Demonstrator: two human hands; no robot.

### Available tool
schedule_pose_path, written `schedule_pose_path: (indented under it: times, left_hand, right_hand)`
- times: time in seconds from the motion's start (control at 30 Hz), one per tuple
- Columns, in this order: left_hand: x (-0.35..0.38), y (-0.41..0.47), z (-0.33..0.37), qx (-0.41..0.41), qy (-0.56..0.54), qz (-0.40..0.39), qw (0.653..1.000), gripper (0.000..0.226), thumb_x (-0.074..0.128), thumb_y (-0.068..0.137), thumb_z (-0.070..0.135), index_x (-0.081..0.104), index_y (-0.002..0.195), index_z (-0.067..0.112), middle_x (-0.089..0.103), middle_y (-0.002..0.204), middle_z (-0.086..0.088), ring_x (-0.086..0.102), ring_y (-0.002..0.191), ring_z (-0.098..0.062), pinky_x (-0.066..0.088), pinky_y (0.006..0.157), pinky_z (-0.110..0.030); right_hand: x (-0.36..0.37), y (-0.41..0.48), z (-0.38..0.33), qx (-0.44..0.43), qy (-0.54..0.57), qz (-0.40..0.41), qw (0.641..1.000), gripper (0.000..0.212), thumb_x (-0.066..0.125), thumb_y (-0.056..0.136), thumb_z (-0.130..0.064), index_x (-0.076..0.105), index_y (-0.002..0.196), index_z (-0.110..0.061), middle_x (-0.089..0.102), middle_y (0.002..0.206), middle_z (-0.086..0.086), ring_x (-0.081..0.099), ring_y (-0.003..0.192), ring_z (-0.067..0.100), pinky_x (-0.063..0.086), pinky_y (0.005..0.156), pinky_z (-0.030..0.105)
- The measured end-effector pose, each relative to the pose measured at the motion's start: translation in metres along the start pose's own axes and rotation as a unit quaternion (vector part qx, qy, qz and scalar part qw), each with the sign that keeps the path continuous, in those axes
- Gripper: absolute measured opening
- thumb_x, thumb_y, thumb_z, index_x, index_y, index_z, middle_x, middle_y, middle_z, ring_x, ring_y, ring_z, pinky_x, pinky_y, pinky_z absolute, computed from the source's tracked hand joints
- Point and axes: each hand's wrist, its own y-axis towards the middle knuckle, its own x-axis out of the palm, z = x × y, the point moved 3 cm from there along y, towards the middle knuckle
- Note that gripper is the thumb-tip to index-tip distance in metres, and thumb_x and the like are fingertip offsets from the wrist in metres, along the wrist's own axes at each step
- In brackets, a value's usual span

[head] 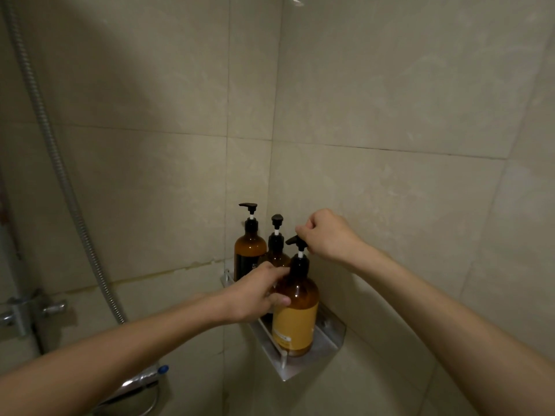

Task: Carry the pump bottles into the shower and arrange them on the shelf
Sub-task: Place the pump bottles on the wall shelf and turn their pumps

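Observation:
Three amber pump bottles stand on a metal corner shelf [330,340] in the tiled shower corner. The front bottle [295,322] has a yellow label and a black pump. My left hand [258,295] grips this bottle at its shoulder. My right hand [326,234] pinches the head of its pump from the right. Behind stand a taller bottle with a dark label [250,250] on the left and a middle bottle [277,247], partly hidden by my left hand and the front bottle.
A ribbed metal shower hose [60,163] hangs down the left wall to a chrome mixer valve [27,313]. A second chrome tap with a blue dot [144,382] sticks out below my left forearm. Beige tiled walls meet at the corner.

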Motion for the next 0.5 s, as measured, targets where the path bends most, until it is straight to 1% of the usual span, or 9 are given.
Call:
schedule_pose_path:
  times: [0.1, 0.2, 0.27, 0.33, 0.4, 0.47, 0.5]
  left_hand:
    - [-0.001, 0.002, 0.0, 0.008, 0.009, -0.008, 1.0, 0.056, 0.055, 0.091, 0.025, 0.033, 0.142, 0.02, 0.042, 0.124, 0.0, 0.045, 0.116, -0.014, 0.037, 0.095, -0.022]
    - [-0.006, 0.006, -0.003, 0.014, 0.025, 0.016, 0.999, 0.046, 0.051, 0.093, 0.018, 0.041, 0.138, 0.02, 0.047, 0.124, -0.002, 0.048, 0.118, -0.015, 0.04, 0.1, -0.027]
    - [-0.007, 0.007, -0.005, 0.019, 0.036, 0.03, 0.999, 0.043, 0.05, 0.093, 0.016, 0.044, 0.136, 0.018, 0.049, 0.125, -0.003, 0.049, 0.118, -0.014, 0.041, 0.098, -0.025]
    - [-0.007, 0.008, -0.005, 0.026, 0.032, 0.033, 0.999, 0.042, 0.05, 0.093, 0.016, 0.044, 0.136, 0.018, 0.05, 0.124, 0.0, 0.049, 0.116, -0.011, 0.04, 0.095, -0.021]
    - [-0.008, 0.008, -0.007, 0.028, 0.008, 0.037, 0.999, 0.039, 0.049, 0.094, 0.019, 0.048, 0.133, 0.019, 0.052, 0.117, 0.006, 0.05, 0.109, -0.004, 0.04, 0.089, -0.016]
    - [-0.011, 0.006, -0.01, 0.022, -0.017, 0.062, 0.998, 0.026, 0.048, 0.094, 0.023, 0.058, 0.119, 0.023, 0.056, 0.102, 0.015, 0.054, 0.095, 0.003, 0.044, 0.08, -0.013]
    - [-0.015, 0.006, -0.012, 0.015, -0.028, 0.087, 0.996, 0.019, 0.049, 0.094, 0.023, 0.062, 0.108, 0.024, 0.059, 0.095, 0.016, 0.056, 0.089, 0.004, 0.047, 0.077, -0.015]
  right_hand:
    - [-0.001, 0.0, 0.0, 0.006, 0.011, -0.005, 1.0, 0.032, 0.049, 0.096, -0.022, 0.055, 0.066, -0.014, 0.053, 0.057, 0.0, 0.047, 0.047, 0.009, 0.038, 0.043, 0.015]
    - [-0.002, -0.001, -0.001, 0.012, 0.018, -0.018, 1.0, 0.031, 0.049, 0.096, -0.022, 0.055, 0.067, -0.013, 0.052, 0.057, 0.0, 0.046, 0.045, 0.008, 0.037, 0.043, 0.015]
    - [-0.003, -0.001, -0.001, 0.012, 0.019, -0.023, 0.999, 0.032, 0.049, 0.096, -0.022, 0.055, 0.067, -0.013, 0.053, 0.057, 0.0, 0.045, 0.044, 0.008, 0.037, 0.042, 0.015]
    - [-0.003, 0.0, -0.001, 0.013, 0.021, -0.032, 0.999, 0.032, 0.049, 0.097, -0.022, 0.055, 0.067, -0.012, 0.053, 0.058, 0.001, 0.045, 0.044, 0.008, 0.038, 0.043, 0.017]
    - [-0.004, 0.001, -0.001, 0.017, 0.013, -0.047, 0.999, 0.033, 0.048, 0.097, -0.023, 0.053, 0.066, -0.013, 0.053, 0.059, 0.003, 0.045, 0.044, 0.009, 0.036, 0.04, 0.017]
    - [-0.006, 0.004, -0.001, 0.023, -0.003, -0.066, 0.998, 0.031, 0.049, 0.096, -0.024, 0.053, 0.068, -0.012, 0.055, 0.06, 0.003, 0.046, 0.045, 0.01, 0.034, 0.036, 0.017]
    - [-0.008, 0.007, -0.002, 0.022, -0.011, -0.073, 0.997, 0.028, 0.051, 0.095, -0.025, 0.055, 0.071, -0.011, 0.055, 0.061, 0.003, 0.047, 0.046, 0.01, 0.033, 0.036, 0.016]
